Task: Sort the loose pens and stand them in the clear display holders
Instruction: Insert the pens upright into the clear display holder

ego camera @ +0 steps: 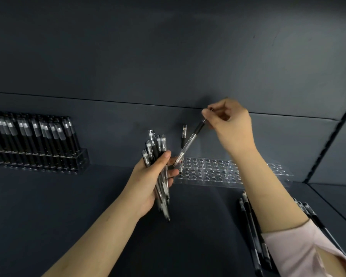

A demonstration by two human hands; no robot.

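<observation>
The clear holder (pixel 214 171) is a long see-through plastic block with rows of round holes, on a dark, dull shelf (pixel 68 206). A standing pen (pixel 183 134) sits in a hole at its left end. Above that end, the right hand (pixel 230 124) pinches the top of a thin tilted pen (pixel 189 143). Its tip is down by the holes, but it is hard to tell if it touches. Just left of the holder, the left hand (pixel 152 178) wraps its fingers round a bunch of pens (pixel 157 148). Far to the left, a full holder (pixel 82 158) is packed with black pens (pixel 38 132) and cut off at the edge. In front of the clear holder, loose pens (pixel 250 226) lie flat, partly hidden under the arm and pink sleeve (pixel 300 250).
</observation>
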